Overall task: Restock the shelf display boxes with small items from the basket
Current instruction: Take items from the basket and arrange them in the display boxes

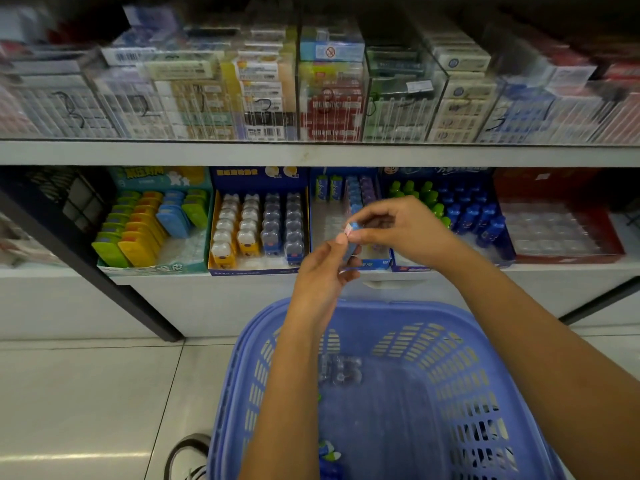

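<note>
Pinched at centre of frame between left hand (322,268) and right hand (398,230): a small blue item (351,234) with a red-and-white end, gripped by fingertips from both sides, in front of a blue display box (375,264) with a mostly bare clear tray. Left of that, a blue box of white-yellow and blue cases (258,173), then a teal box of green, yellow and blue cases (156,176). Right of it, a box of green and blue bottles (410,269), then a red box (568,258) with a clear tray. Across the top, clear acrylic bins (332,98) of packets, marked with handwritten numbers. Lower centre, a blue slotted basket (460,348) holding a clear blister piece (341,372) and a small blue-green item (329,452). Bottom left, a shoe (187,459) on pale tiles (86,393).
</note>
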`<state>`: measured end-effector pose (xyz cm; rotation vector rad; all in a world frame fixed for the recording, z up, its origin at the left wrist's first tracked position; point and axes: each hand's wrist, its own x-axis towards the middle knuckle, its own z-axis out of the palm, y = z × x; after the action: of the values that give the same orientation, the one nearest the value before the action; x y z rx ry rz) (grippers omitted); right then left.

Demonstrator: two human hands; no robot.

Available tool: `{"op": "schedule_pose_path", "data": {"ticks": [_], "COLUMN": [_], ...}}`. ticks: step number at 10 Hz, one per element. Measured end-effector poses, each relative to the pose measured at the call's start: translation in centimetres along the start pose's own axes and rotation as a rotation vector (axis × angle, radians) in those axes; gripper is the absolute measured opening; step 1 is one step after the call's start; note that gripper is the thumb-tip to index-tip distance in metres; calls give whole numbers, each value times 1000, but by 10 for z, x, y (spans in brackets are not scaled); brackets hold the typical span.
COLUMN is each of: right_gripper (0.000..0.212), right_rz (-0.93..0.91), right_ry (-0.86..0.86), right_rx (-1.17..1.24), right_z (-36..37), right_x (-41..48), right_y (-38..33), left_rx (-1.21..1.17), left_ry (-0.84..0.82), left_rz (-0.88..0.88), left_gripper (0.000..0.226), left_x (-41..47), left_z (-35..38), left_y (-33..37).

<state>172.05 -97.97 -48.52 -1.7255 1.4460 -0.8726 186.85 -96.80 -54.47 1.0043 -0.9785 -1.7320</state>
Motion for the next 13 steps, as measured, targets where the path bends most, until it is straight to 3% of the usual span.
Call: {"op": "schedule_pose_path", "data": {"ticks": [1, 2, 3, 8, 10, 13], "right_gripper": [16, 16, 21, 21, 21, 27], "right_rz": [12, 13, -16, 35, 124, 209], "right_ry": [218, 242, 198, 103, 42, -107], "right_rx": [-78, -296, -435, -646, -594, -735], "right_z": [-8, -5, 2, 1, -4, 0], "right_x": [6, 13, 18, 34, 34, 39], "right_y": [5, 12, 17, 8, 0, -4], "left_rx": [604, 1069, 1262, 1240, 1349, 1450], "left_ry": [109, -8, -108, -155, -104, -152], "left_rz": [224, 304, 226, 147, 125, 74], "left_gripper": [33, 43, 54, 61, 65, 66], "left_x": [1, 1, 0, -2, -4, -2], "left_z": [1, -3, -5, -11, -9, -4], "left_y": [-1, -9, -17, -7, -4, 7]}}
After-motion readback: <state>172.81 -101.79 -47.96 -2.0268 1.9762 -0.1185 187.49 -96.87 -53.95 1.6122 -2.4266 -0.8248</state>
